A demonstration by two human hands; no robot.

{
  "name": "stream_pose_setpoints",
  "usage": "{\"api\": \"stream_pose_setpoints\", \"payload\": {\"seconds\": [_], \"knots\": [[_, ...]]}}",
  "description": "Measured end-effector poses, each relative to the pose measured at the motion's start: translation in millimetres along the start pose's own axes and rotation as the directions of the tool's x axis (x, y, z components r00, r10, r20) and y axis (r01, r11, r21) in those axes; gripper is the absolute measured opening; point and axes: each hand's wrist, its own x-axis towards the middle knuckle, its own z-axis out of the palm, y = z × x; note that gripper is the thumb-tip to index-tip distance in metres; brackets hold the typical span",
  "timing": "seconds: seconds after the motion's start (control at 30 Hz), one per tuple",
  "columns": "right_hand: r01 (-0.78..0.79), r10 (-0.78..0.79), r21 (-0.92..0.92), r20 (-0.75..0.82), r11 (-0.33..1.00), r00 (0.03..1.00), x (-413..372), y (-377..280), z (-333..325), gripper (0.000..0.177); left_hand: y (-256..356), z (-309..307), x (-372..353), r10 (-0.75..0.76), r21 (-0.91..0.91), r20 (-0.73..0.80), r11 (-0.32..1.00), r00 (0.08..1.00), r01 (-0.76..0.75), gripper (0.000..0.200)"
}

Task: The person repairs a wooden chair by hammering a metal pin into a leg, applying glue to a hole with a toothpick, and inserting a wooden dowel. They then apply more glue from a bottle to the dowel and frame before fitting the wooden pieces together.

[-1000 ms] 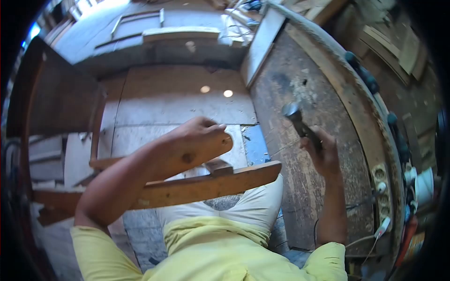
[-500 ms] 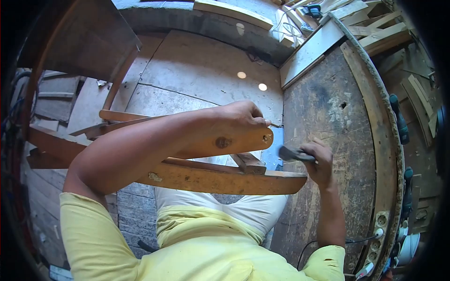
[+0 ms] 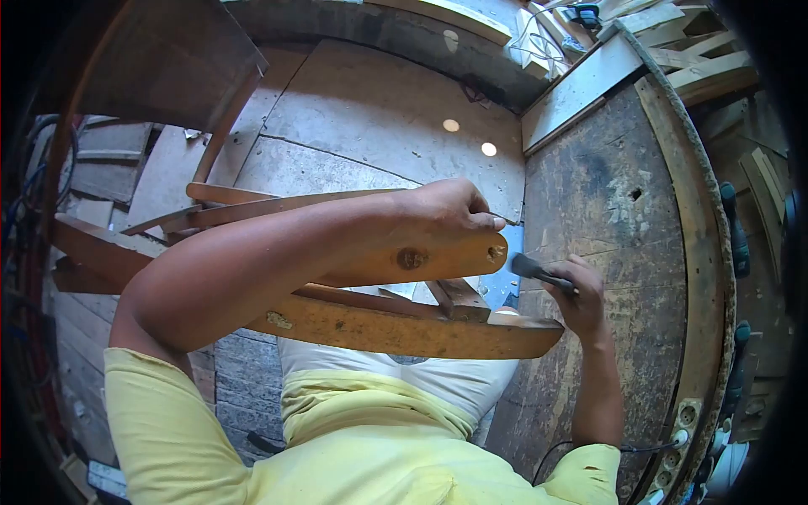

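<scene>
A wooden frame (image 3: pixel 396 330) of 2 rails lies across the lap. The left hand (image 3: pixel 446 210) curls closed over the upper rail's end. The right hand (image 3: pixel 581 301) is fisted round a hammer (image 3: pixel 528 267), its head just beside that end. A glancing blow could catch the left fingertips (image 3: pixel 497 223). Beyond stands a scarred workbench (image 3: pixel 623 194).

A pale yellow short-sleeved cotton T-shirt (image 3: pixel 362 459) sits at 6 o'clock, with its sleeves at 7 and 5 o'clock. Off-white cloth trousers (image 3: pixel 438 383) show above its creased hem. The arms are bare down to the left hand (image 3: pixel 446 210) and right hand (image 3: pixel 582 296).
</scene>
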Motion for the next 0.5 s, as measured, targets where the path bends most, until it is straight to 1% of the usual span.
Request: {"api": "stream_pose_setpoints", "payload": {"seconds": [0.03,0.07,0.13,0.17,0.23,0.27,0.33,0.37,0.43,0.47,0.5], "knots": [[0.035,-0.029,0.076,-0.079,0.996,0.996,-2.8,0.7,1.2,0.016,-1.1,2.0,0.7,0.008,-0.002,-0.014,1.0,1.0,-0.008,0.047],[0.034,-0.028,0.082,-0.075,0.996,0.997,-2.4,0.3,1.4,0.016,-1.8,3.1,0.9,0.017,0.0,-0.028,1.0,0.999,-0.017,0.047],[0.131,-0.117,0.066,-0.188,0.989,0.975,-1.0,-1.6,-0.9,0.017,-2.7,2.8,1.7,0.006,-0.002,-0.031,1.0,1.0,-0.006,0.046],[0.126,-0.112,0.069,-0.186,0.99,0.976,-0.9,-0.8,0.1,0.017,-3.5,3.6,2.6,0.001,-0.002,-0.031,1.0,1.0,-0.001,0.046],[0.018,-0.018,-0.012,0.021,1.0,1.0,1.5,2.0,1.7,0.015,-4.6,3.9,3.1,0.013,-0.003,-0.017,1.0,1.0,-0.013,0.047],[0.016,-0.016,-0.014,0.019,1.0,1.0,-1.6,3.6,3.1,0.015,-5.6,3.9,4.1,0.026,-0.003,-0.008,1.0,1.0,-0.026,0.047],[-0.01,0.011,0.092,-0.01,0.996,1.0,-8.6,11.2,7.9,0.014,-7.5,3.7,5.9,0.034,-0.002,-0.02,0.999,0.999,-0.034,0.047],[-0.008,0.008,0.093,-0.007,0.996,1.0,-13.4,14.3,9.7,0.014,-7.4,4.2,5.0,0.037,-0.005,-0.025,0.999,0.999,-0.037,0.047],[-0.19,0.223,0.269,-0.099,0.944,0.97,-24.1,17.4,11.2,0.013,-6.8,4.2,3.0,0.04,-0.002,-0.024,0.999,0.999,-0.04,0.047],[-0.104,0.117,0.15,-0.081,0.983,0.99,-15.4,12.4,9.6,0.015,-4.2,3.2,1.9,0.047,0.007,-0.024,0.999,0.999,-0.047,0.047],[-0.108,0.122,0.147,-0.085,0.983,0.989,-8.3,5.9,8.2,0.015,-4.5,3.9,2.3,0.05,0.009,-0.019,0.999,0.999,-0.05,0.047]]}}
